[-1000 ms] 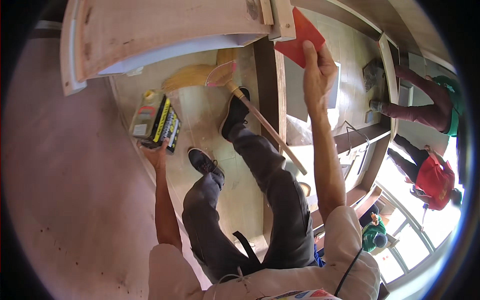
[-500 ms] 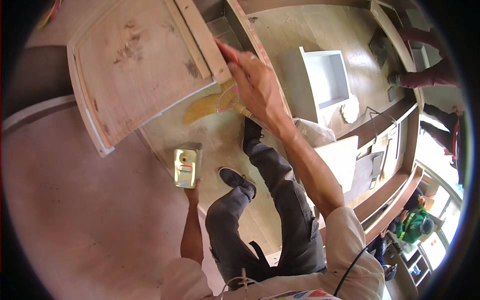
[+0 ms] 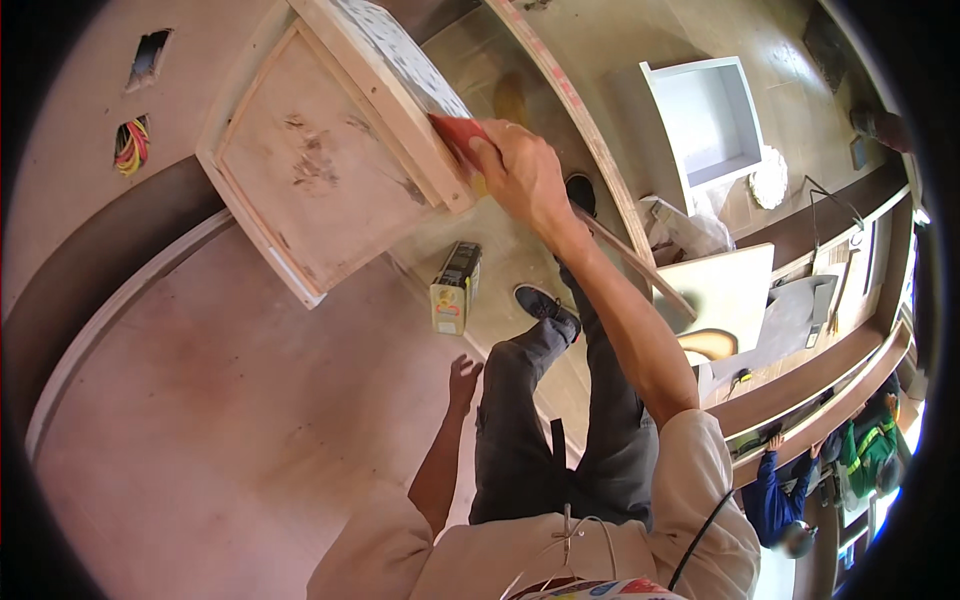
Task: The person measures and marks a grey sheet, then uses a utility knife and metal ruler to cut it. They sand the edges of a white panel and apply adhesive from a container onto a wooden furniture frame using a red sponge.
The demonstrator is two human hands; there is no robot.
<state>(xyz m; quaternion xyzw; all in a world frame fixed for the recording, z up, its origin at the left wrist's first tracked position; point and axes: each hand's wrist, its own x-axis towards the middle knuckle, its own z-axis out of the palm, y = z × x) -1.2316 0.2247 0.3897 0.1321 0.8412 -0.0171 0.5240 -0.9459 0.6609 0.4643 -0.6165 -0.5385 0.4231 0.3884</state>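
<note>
My right hand [image 3: 522,175] is closed around a red, flat, folded-looking piece [image 3: 458,138], probably sandpaper. It presses the piece against the edge of a wooden cabinet panel [image 3: 340,165]. This panel has a raised frame and dark smudges on its face. Lower down, my left hand [image 3: 465,380] is empty, with its fingers apart and partly curled. Just beyond its fingertips, a rectangular metal can [image 3: 457,285] with a dark side sits apart from the hand. My shoe [image 3: 546,308] is to the right of the can.
A pinkish-brown board surface [image 3: 250,400] spreads at left. Wires poke from a wall opening [image 3: 132,145]. A white drawer box [image 3: 712,125] lies on the floor at right, beyond a long wooden rail [image 3: 580,120]. Other people, one in green [image 3: 868,440], work at far right.
My left hand has come away from the metal can and its fingers have spread. My right hand still holds the red piece at the panel's edge. The view has shifted, covering the broom.
</note>
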